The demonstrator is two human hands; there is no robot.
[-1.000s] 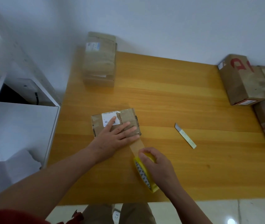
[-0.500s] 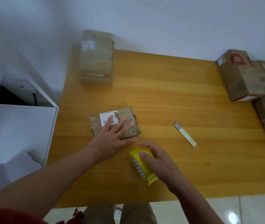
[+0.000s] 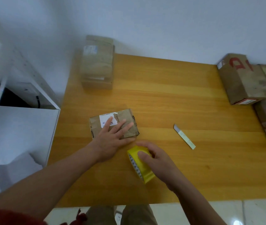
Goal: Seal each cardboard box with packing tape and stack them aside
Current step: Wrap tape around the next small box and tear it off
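Note:
A small cardboard box [image 3: 127, 117] with a white label lies on the wooden table [image 3: 169, 98], left of centre. My left hand [image 3: 112, 137] rests flat on its top with the fingers spread. Just in front of the box stands a yellow roll of packing tape [image 3: 142, 166] on its edge. My right hand [image 3: 155, 159] grips that roll from the right, thumb over its near face. Whether a strip of tape still joins the roll to the box is hidden by my hands.
A stack of taped boxes [image 3: 97, 62] stands at the table's back left corner. Several larger boxes [image 3: 242, 78] sit along the right edge. A small knife blade [image 3: 184, 136] lies right of centre. A white cabinet [image 3: 18, 127] flanks the table's left side.
The stretch of tape seen between roll and box a second ago is gone from view. My right hand has brought the roll closer to the box. My left hand stays on the box.

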